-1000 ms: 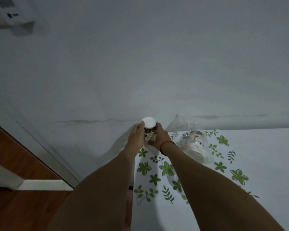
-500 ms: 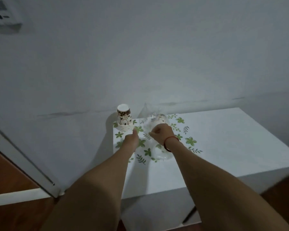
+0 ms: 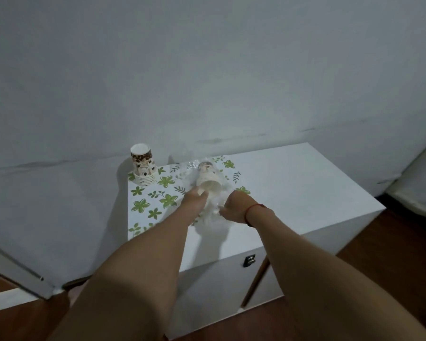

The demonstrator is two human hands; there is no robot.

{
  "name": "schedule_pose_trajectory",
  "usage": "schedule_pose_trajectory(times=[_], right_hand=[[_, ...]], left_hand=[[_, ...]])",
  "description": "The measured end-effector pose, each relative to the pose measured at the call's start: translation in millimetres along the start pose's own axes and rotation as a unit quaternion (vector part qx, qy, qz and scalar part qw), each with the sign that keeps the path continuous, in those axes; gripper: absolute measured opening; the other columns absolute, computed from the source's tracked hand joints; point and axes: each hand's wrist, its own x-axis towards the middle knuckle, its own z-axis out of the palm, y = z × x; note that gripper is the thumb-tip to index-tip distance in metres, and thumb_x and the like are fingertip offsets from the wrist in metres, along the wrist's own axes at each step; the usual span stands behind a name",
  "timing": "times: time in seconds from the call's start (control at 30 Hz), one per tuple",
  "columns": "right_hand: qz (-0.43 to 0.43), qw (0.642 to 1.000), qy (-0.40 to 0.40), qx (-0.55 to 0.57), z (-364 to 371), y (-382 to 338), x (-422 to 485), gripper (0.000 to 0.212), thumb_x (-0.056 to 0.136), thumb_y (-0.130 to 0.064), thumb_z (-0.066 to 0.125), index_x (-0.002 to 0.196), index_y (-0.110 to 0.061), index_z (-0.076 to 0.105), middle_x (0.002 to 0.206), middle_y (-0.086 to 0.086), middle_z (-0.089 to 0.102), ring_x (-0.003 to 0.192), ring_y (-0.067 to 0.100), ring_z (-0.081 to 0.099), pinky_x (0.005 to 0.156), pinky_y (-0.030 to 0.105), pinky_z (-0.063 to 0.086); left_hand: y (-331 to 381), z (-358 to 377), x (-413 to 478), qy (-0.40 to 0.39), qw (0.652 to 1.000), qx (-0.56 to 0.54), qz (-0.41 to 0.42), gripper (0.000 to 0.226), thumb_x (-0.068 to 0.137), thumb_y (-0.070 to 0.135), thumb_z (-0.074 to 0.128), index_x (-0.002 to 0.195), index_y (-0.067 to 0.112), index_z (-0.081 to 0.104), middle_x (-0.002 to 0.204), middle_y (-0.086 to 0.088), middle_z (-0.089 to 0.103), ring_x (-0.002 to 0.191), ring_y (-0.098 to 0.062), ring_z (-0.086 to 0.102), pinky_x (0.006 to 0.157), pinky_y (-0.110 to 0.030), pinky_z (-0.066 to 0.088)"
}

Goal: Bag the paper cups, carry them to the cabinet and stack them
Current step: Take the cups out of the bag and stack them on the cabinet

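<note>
**Taking cups out of the bag**

Your left hand (image 3: 194, 198) and right hand (image 3: 233, 205) both pinch the clear bag (image 3: 214, 208) on the cabinet (image 3: 293, 188). Cups (image 3: 207, 178) lie inside. One stack (image 3: 143, 166) stands nearby. Next, I think, slide them out gently.

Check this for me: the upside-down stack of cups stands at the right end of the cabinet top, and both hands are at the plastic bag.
One thing is wrong: the head view shows the stack of cups at the left end of the cabinet top, not the right. The rest holds: the left hand and right hand are both at the plastic bag.
</note>
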Motion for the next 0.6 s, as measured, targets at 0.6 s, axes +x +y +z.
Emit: schedule_pose_trajectory(times=[0.6], right_hand=[[-0.116, 0.965, 0.088, -0.219, -0.5, 10.2, 115.8, 0.067, 0.097, -0.009, 0.036, 0.154, -0.007, 0.000, 0.162, 0.012, -0.004, 0.151, 0.026, 0.006, 0.121, 0.033, 0.008]], left_hand=[[31.0, 1.5, 63.5, 0.132, 0.986, -0.094, -0.042, 0.036, 0.094, 0.019, 0.047, 0.128, 0.012, 0.058, 0.125, -0.010, 0.062, 0.110, -0.028, 0.060, 0.084, -0.028, 0.046]])
